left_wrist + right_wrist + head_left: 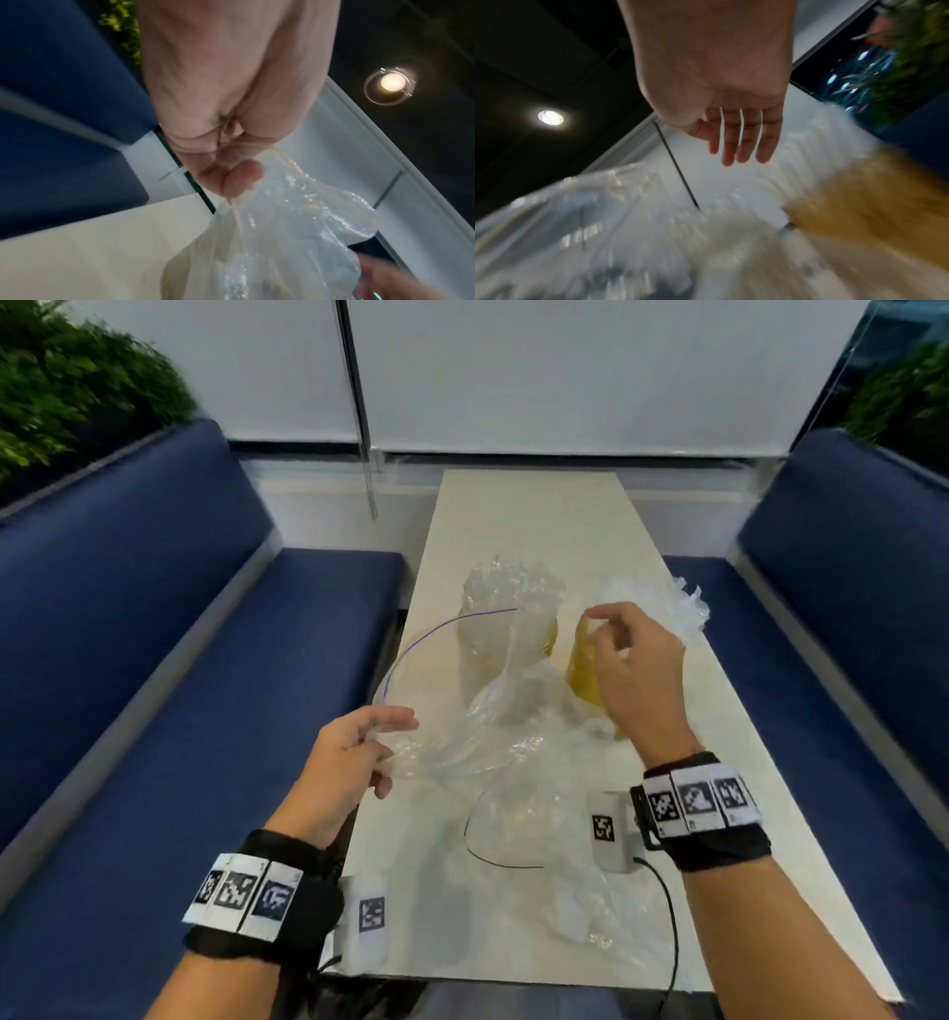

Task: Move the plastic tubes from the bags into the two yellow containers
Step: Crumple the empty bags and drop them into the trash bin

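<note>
- The table [539,521] is long and pale, with blue seats [154,660] on both sides.
- A clear bag [462,711] hangs over the table. The left hand [354,757] pinches its near edge, with the fingers curled on the plastic.
- A second clear bag [518,829] lies flat on the table, closer to the person.
- Two yellow pots stand behind the held bag. The left pot [544,642] is full of clear tubes [508,588] that stick up. The right pot [583,665] holds tubes too, and they fan out to the right.
- The right hand [637,670] hovers just in front of the right pot. Its fingers are loose and hold nothing.
- The held bag lies to the left of the right hand and a bit lower, so it looks like that hand must reach left and down into it. The right hand is nearer the pots.
- The bag looks almost empty, but the tubes are clear, so that is hard to tell.
- The left wrist view shows the pinch close up. The right wrist view shows the spread fingers, but the rest is blurry.
</note>
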`<state>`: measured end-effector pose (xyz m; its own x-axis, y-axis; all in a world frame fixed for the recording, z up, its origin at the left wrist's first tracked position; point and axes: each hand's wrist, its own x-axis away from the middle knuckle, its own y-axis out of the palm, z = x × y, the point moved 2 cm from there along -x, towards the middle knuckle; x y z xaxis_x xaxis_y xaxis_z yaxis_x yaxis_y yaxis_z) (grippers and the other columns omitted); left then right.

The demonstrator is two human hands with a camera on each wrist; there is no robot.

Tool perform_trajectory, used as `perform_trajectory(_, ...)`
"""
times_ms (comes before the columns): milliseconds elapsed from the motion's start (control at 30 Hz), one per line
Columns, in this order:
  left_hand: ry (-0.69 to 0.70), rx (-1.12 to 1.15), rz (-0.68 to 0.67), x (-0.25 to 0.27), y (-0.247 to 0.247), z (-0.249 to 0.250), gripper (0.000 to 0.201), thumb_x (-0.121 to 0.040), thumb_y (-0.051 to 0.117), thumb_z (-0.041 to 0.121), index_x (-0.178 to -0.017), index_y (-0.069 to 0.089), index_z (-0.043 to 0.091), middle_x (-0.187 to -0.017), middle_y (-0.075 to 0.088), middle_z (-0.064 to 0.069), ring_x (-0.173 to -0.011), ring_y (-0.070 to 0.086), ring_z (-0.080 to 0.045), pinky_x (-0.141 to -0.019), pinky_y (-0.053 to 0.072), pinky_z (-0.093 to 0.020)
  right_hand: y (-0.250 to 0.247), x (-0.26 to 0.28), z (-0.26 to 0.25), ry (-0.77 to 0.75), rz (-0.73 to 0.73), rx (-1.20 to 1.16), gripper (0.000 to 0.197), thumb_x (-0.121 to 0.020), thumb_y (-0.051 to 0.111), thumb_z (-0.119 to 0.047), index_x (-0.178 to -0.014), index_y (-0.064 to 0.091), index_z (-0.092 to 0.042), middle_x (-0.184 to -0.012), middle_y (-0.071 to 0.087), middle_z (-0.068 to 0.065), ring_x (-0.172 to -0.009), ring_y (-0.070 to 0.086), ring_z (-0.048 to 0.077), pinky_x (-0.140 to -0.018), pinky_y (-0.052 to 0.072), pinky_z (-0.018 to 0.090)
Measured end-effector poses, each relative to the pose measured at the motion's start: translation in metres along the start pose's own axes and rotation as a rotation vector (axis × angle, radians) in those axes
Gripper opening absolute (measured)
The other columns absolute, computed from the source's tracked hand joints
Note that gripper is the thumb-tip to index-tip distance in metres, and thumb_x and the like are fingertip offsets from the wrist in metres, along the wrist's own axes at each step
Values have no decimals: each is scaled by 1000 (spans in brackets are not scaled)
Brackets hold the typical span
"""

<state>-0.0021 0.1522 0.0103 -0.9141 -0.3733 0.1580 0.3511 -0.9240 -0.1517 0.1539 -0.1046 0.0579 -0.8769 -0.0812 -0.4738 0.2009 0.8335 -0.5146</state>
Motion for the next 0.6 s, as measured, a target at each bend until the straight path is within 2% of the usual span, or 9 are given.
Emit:
perform_trajectory(100, -39, 234, -31, 7, 3, 2, 53, -90, 36, -21, -117, 70, 9, -120, 73, -3, -50, 41, -12, -47, 40, -22, -5, 54, 35, 254, 14, 152, 23, -100, 47, -35, -100, 61, -17, -93, 62, 1, -87, 61, 23, -72, 47, 35)
perform_trajectory(167, -55, 330, -31, 11, 9, 4, 53, -91, 33, -20, -118, 69, 8, -119, 73, -1, -53, 42, -13, -46, 38, -21, 0, 80, 53, 395, -65, 162, 38, -100, 43, -51, -108, 59, -18, -105, 61, 2, -98, 59, 23, -83, 46, 37)
perform_trajectory(267, -104, 443, -33, 15, 22, 8, 53, -93, 29, -20, -119, 66, 7, -110, 74, 2, -49, 45, -8, -43, 34, -19, 4, 95, 63, 659, -140, -171, 56, -93, 39, -72, -127, 46, -28, -111, 63, 0, -103, 64, 24, -94, 52, 49)
perform_trajectory(333, -138, 512, -43, 16, 30, 11, 52, -93, 29, -20, -117, 66, 8, -107, 74, 1, -50, 44, -8, -42, 31, -17, 1, 93, 58, 800, -204, -462, 51, -98, 40, -63, -135, 39, -28, -105, 70, 2, -98, 69, 24, -92, 53, 47)
perform_trajectory(400, -161, 512, -63, 19, 36, 16, 46, -95, 32, -14, -117, 66, 9, -114, 73, -3, -53, 46, -9, -42, 33, -17, -9, 86, 49, 795, -234, -613, 44, -102, 49, -44, -141, 38, -24, -102, 72, 2, -92, 73, 19, -89, 53, 46)
perform_trajectory(467, -144, 419, -67, 21, 39, 18, 34, -102, 39, 8, -124, 65, 8, -127, 69, -9, -61, 55, -14, -44, 43, -21, -22, 80, 44, 716, -173, -638, 45, -102, 56, -24, -142, 36, -25, -101, 69, 3, -79, 73, 10, -83, 59, 45)
perform_trajectory(500, -128, 337, -55, 22, 40, 19, 38, -104, 43, 31, -126, 66, 10, -131, 68, -9, -72, 61, -18, -52, 52, -27, -28, 77, 42, 663, -132, -622, 47, -101, 57, -17, -142, 36, -25, -104, 67, 5, -78, 72, 10, -77, 63, 44)
perform_trajectory(533, -105, 231, -32, 22, 41, 20, 56, -99, 44, 59, -125, 68, 16, -131, 67, -5, -87, 66, -21, -67, 59, -36, -35, 74, 42, 611, -94, -592, 48, -100, 56, -13, -142, 37, -25, -108, 65, 9, -82, 72, 13, -69, 64, 42)
perform_trajectory(600, 12, -20, -25, 25, 45, 29, 89, -72, 41, 94, -116, 73, 24, -131, 63, 5, -115, 63, -23, -103, 50, -50, -45, 71, 43, 519, -47, -517, 50, -98, 60, -12, -141, 40, -26, -109, 61, 14, -92, 69, 22, -59, 63, 38)
